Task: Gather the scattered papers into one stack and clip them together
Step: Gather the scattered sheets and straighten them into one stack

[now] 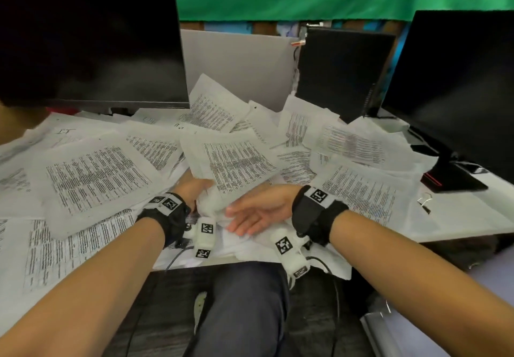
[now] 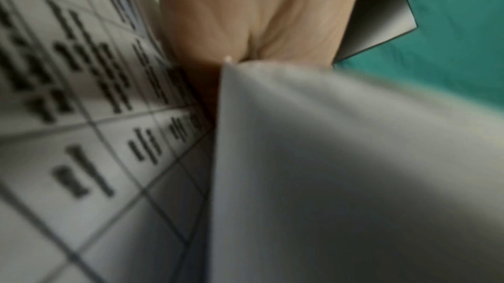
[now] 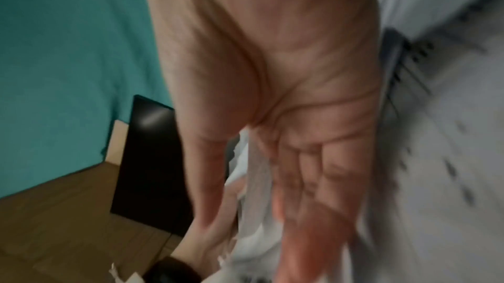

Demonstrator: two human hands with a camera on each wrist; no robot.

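Observation:
Several printed white papers lie scattered and overlapping across the desk. My left hand grips the lower edge of a small bundle of sheets at the desk's near middle; the paper hides its fingers. In the left wrist view the palm shows between a printed sheet and a blank sheet. My right hand is open, fingers straight, its edge against the crumpled sheets next to the left hand. The right wrist view shows that flat palm beside paper. A binder clip lies on the desk at the right.
A dark monitor stands at the back left and another at the right, its stand on the desk. A black tower and a grey panel are behind. Bare desk shows right. My lap is below the desk's edge.

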